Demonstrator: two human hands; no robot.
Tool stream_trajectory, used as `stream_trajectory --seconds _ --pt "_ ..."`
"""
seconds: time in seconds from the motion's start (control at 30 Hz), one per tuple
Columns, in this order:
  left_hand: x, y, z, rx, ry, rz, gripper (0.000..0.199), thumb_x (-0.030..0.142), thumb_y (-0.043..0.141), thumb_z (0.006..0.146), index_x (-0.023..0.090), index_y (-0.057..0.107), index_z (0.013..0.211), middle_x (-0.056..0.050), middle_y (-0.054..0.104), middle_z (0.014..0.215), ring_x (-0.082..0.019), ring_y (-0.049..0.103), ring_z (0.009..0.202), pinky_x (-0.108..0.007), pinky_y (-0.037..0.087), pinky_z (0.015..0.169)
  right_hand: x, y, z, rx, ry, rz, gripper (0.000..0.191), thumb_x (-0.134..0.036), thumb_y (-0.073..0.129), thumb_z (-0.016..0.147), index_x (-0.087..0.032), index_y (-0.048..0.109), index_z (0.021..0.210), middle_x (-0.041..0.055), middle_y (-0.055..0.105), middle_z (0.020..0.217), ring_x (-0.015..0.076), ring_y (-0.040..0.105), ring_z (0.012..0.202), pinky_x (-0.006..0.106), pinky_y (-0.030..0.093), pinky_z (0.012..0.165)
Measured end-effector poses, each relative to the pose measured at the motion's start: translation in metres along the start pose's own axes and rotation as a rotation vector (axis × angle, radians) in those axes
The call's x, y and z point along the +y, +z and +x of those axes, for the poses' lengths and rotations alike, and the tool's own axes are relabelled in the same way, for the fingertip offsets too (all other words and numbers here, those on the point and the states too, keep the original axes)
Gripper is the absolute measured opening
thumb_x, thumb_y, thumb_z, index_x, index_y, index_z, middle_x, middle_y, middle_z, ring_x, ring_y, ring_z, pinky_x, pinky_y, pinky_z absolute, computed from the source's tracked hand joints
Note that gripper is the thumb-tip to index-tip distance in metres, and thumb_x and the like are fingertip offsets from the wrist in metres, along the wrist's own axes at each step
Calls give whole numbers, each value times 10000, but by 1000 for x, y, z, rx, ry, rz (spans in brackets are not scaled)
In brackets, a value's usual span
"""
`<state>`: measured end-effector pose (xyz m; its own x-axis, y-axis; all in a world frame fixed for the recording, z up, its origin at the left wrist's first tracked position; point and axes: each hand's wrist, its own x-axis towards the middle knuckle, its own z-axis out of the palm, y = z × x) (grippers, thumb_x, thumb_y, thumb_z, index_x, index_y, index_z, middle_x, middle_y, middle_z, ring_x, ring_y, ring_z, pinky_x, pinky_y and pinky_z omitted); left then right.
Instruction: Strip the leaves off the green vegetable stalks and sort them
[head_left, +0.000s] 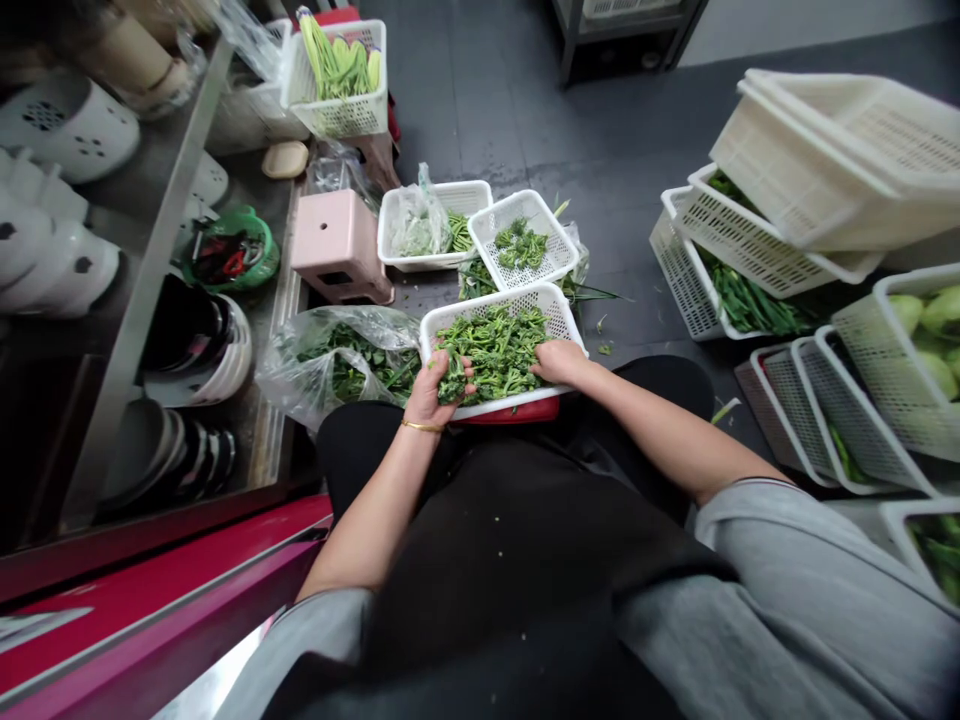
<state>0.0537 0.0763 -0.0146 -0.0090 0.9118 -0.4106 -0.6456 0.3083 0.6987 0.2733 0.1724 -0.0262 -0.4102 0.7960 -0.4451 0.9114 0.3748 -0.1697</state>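
A white perforated basket (pixel 566 312) full of green leafy stalks (pixel 495 345) rests before my knees. At its left end my left hand (pixel 429 392), palm up with a gold bangle at the wrist, holds a small bunch of the greens (pixel 451 378). My right hand (pixel 561 362) reaches over the right side of the same basket, its fingertips among the stalks; what they grip, if anything, is hidden. A smaller white basket (pixel 491 222) with a few greens stands just beyond. To the left lies a clear plastic bag (pixel 296 365) of leafy greens.
A pink stool (pixel 337 235) and a white tub (pixel 390 225) with bagged greens stand ahead. Metal shelving (pixel 161 200) with bowls runs along the left. Stacked white baskets (pixel 757 240) of vegetables stand on the right. Dark floor tiles (pixel 622 180) show between.
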Motion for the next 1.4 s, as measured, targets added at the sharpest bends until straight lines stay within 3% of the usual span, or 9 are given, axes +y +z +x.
stream_trajectory --seconds 0.13,0.33,0.47,0.73,0.87,1.03,1.13,1.27,1.4 --pt "-1 4 -6 -17 1 102 469 248 815 581 147 584 976 22 588 686 -91 553 572 -212 479 493 0 -15 -3 95 -20 32 299 -392 526 841 -152 690 910 123 682 972 263 612 903 322 452 708" --pt "-14 32 7 -23 -58 105 446 286 807 593 132 623 969 38 546 623 -64 493 486 -193 414 437 -43 -49 -31 302 -261 203 260 -379 541 853 -163 663 927 66 683 859 179 603 779 257 400 678" --pt "-11 23 11 28 -9 45 363 275 806 590 151 605 865 25 594 698 -71 542 536 -175 419 449 -58 -33 -29 243 -456 310 283 -351 527 878 -174 633 1071 42 684 875 147 609 762 236 406 695" --pt "1 -13 -3 -8 -56 46 292 258 763 660 150 520 782 -57 674 828 -186 649 842 -253 538 593 -35 -6 14 157 -266 79 264 -292 581 811 -180 616 1048 91 676 970 220 614 834 290 429 688" --pt "-2 -6 -1 -45 -134 73 296 285 759 659 133 570 830 -22 623 663 -165 641 683 -200 480 464 -25 -22 3 376 -290 333 266 -252 562 817 -157 574 1066 46 651 820 165 581 713 274 436 678" --pt "-10 14 6 -64 -246 33 367 415 727 691 119 610 873 -32 624 663 -132 602 563 -211 476 440 -42 -13 -33 619 -647 268 222 -244 467 895 -168 588 1065 91 612 968 164 572 812 274 451 698" --pt "-8 16 5 -68 -185 78 344 334 774 642 141 628 886 -3 629 697 -101 571 533 -207 473 454 -46 -7 -48 592 -800 230 234 -278 442 923 -192 590 1083 90 604 995 161 571 843 273 460 709" --pt "2 10 -5 -95 -126 317 319 281 802 595 121 671 838 -26 655 739 -125 592 611 -214 454 502 -38 -25 -55 574 -611 222 325 -293 381 950 -158 512 1214 119 584 1045 178 563 898 272 447 713" --pt "6 13 -15 -189 -31 501 237 238 806 576 106 679 726 -17 636 679 -108 564 618 -212 422 577 -46 -42 -55 298 -637 -137 309 -255 349 945 -115 572 1109 142 605 962 196 565 803 272 379 621"
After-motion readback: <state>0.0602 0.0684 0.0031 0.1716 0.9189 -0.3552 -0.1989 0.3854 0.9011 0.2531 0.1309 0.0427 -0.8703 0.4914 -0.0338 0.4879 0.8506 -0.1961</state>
